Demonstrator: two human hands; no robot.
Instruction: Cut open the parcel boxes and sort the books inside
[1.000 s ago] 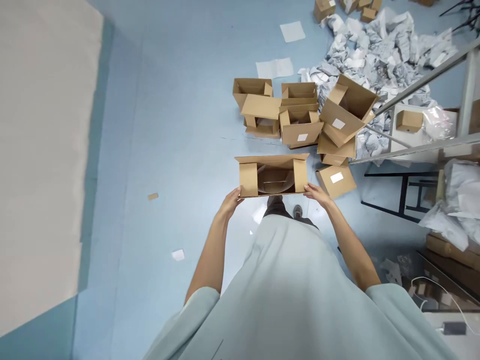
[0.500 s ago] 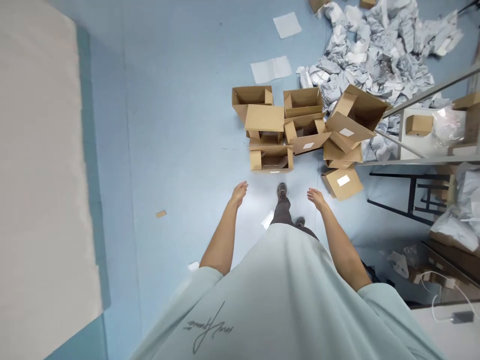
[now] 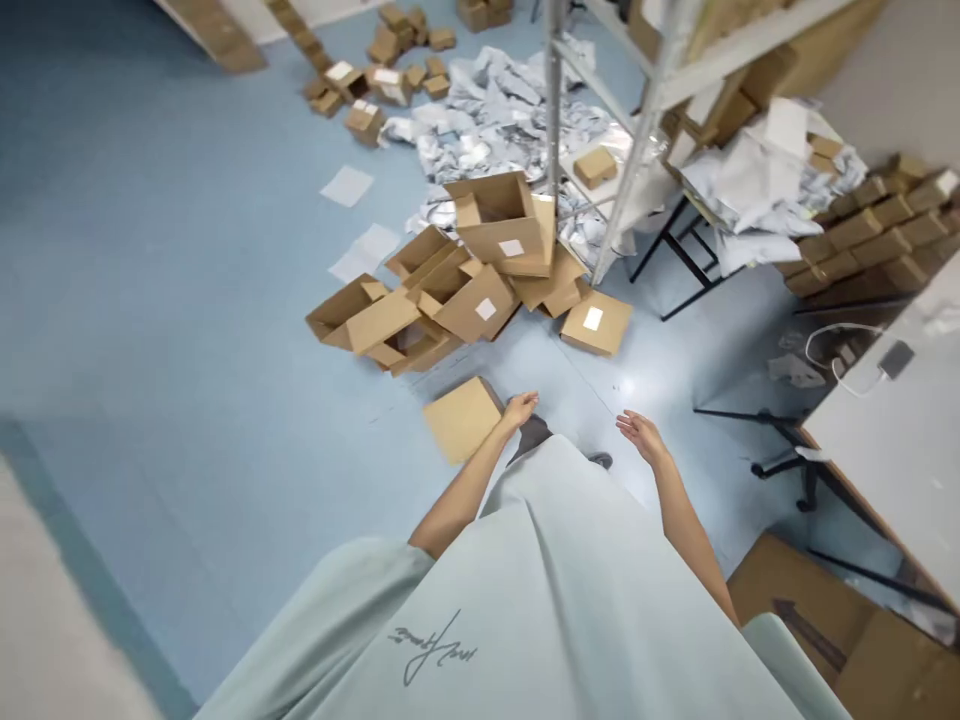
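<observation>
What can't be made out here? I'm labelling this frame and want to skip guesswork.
- Head view: what the open boxes hold, hidden by flaps and motion blur.
- Box labels: too small to read.
- Feet: mostly behind the shirt.
- Table: cut off at the right edge.
- Both hands, left and right, are empty.

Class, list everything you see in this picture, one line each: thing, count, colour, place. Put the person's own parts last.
Open cardboard boxes: several, brown, heaped on floor ahead.
Closed box: one, brown, floor by left hand.
Small boxes: many, brown, far floor.
Crumpled wrapping: pile, grey-white, behind the heap.
Shelf frame: one, grey metal, right.
Table: one, white, right edge.
Floor: blue.
Left hand: empty, open.
Right hand: empty, open.
</observation>
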